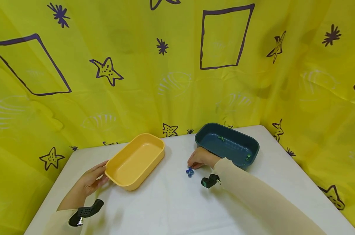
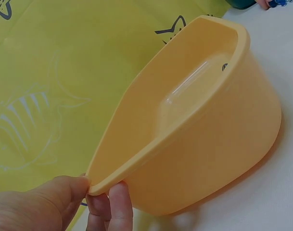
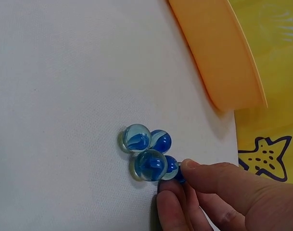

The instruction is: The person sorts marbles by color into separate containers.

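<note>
The two hands are well apart, each busy with something on the white table [image 1: 153, 212]. The left hand [image 1: 90, 179] grips the rim of the yellow tub [image 1: 137, 158] at its near left end, with the thumb at the edge and fingertips against the outer wall. That tub sits left of the middle, its long sides slanting from near left to far right. The right hand [image 1: 203, 158] has its thumb and fingertips closed around one blue marble [image 3: 181, 173] at the edge of a small, tight cluster; the fingers partly hide it. The other blue marbles [image 3: 151, 165], four of them, lie close together on the table, clear glass with blue swirls, to the right of the yellow tub. Farther right and toward the far edge stands the dark green tub [image 1: 224, 147], its near side partly covered by the right hand and wrist. Inside it lie green marbles [image 1: 248, 158], some at the far left end and some at the right end. A yellow curtain [image 1: 142, 104] printed with dark starfish and pale fish hangs behind the table. A black strap [image 1: 85, 212] circles the left wrist.
</note>
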Demonstrator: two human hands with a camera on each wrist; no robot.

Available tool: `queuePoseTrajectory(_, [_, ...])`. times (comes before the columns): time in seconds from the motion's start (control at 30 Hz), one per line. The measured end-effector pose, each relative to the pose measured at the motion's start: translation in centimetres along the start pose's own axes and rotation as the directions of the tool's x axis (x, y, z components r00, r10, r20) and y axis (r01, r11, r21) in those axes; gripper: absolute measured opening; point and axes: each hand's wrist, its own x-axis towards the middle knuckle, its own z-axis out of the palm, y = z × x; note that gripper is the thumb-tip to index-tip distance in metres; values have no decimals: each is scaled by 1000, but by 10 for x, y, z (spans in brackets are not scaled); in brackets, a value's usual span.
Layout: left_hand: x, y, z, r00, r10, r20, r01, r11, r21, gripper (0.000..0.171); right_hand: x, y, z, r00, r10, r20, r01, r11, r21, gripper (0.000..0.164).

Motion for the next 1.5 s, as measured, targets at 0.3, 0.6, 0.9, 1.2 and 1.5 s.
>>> queuePoseTrajectory(0.3, [-1,0,1,1000,3,15,-3,1000,-10,26,-1,0,1,1000,-13,-9,13,1000,13,14])
queuePoseTrajectory(0.6, [-3,-1,1,1000,10,17,-10,1000,-6,32,-2,4,2,1000,-15,-16,16,997,71,12])
queuePoseTrajectory(0.9, [-2,0,1,1000,9,1,-9,1000,13,55,-3,5,1,1000,-9,1,8,987,162,16])
queuePoseTrajectory(1.2, [-1,-1,1,1000,9,-2,-9,1000,0,47,-4,2,4,1000,-28,7,24,942,335,25])
queuePoseTrajectory(1.5, [-1,-1,0,1000,11,6,-11,1000,-12,21,3,-3,4,998,-43,41,22,905,425,30])
